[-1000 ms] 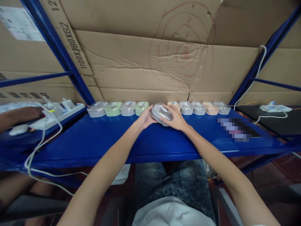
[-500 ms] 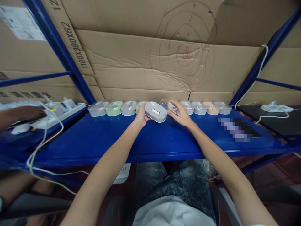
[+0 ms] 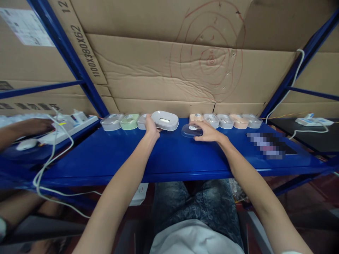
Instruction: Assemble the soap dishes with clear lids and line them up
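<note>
My left hand point(image 3: 152, 129) is closed on the left end of a grey oval box point(image 3: 165, 120). The box is tilted, and a small white slot shows in its upper face. To the right, my right hand point(image 3: 209, 132) grips a clear plastic lid point(image 3: 191, 131) with a round sticker on it. Lid and box are apart. The lid is low over the blue shelf point(image 3: 182, 158); I cannot tell whether it touches. Behind my right fingers stands a peach box point(image 3: 196, 117) with a clear lid.
Lidded boxes line the back, including a green box point(image 3: 129, 121) on the left and another peach box point(image 3: 239, 121) on the right. A blurred-out flat item point(image 3: 270, 146) lies at right. Another person's hand point(image 3: 39, 126) is at far left, near white cables point(image 3: 47, 165).
My left hand has moved left with the grey box. My right hand has brought the clear lid lower, away from the box, uncovering the peach box behind.
</note>
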`<state>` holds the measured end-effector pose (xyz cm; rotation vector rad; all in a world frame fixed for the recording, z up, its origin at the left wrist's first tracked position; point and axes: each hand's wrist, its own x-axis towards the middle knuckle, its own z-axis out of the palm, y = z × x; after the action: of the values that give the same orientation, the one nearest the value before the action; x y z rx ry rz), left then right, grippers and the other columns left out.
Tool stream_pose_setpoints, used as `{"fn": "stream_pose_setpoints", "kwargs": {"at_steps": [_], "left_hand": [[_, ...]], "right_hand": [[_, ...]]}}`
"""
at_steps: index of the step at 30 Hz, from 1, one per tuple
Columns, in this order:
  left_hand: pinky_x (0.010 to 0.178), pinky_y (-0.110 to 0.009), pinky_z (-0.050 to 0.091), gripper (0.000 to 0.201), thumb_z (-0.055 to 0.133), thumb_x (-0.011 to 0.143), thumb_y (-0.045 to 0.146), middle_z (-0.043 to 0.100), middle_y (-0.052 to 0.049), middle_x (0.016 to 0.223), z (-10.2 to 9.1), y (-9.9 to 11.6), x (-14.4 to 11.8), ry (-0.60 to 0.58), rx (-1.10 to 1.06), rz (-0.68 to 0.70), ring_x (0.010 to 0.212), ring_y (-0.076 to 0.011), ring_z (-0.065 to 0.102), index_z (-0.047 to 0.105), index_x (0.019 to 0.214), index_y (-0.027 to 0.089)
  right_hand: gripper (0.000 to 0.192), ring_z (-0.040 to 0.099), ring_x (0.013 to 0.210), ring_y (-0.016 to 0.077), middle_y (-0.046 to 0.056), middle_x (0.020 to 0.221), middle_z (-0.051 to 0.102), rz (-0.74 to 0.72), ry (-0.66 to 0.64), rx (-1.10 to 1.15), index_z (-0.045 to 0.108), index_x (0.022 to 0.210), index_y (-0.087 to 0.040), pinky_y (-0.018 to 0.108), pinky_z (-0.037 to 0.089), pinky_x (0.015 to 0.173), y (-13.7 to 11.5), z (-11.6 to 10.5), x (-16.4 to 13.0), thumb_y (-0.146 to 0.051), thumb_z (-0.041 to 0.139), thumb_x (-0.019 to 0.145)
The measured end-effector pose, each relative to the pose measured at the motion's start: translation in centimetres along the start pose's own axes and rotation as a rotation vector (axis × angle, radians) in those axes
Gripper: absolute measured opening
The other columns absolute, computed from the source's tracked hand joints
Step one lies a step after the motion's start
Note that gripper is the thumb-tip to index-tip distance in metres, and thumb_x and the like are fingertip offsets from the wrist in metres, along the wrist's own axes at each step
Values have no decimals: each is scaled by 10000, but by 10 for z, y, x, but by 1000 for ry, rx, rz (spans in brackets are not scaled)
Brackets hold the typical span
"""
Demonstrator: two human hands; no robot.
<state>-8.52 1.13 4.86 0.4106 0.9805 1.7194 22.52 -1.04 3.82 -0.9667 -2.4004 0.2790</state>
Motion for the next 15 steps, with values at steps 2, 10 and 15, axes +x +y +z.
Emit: {"fn": "stream_pose_setpoints", "kwargs": {"at_steps": [2,10,15], "left_hand": [[714,-281,634,135,578,1008,333,730,1,806,0,-1,0,-14,-6,-16,720,-188,745,664,1078,254],[793,-308,644,133,597,1037,320,742,0,824,6,-6,-8,-10,-1,-27,716,-177,733,683,997,227],[807,-344,668,137,633,1018,342,746,-18,809,8,-9,-11,-36,-8,-47,754,-205,758,702,1006,225]], "right_hand": [[767,635,1369,458,91,1513,722,40,-43,-84,672,1468,-295,732,456,1188,-2,6,0,-381,865,731],[756,562,1381,494,124,1545,674,51,-153,-245,640,1511,-279,724,465,1144,-18,12,0,-358,817,780],[765,525,1411,476,159,1612,588,86,-174,-324,606,1597,-262,670,444,1164,-24,12,1,-327,748,848]]}}
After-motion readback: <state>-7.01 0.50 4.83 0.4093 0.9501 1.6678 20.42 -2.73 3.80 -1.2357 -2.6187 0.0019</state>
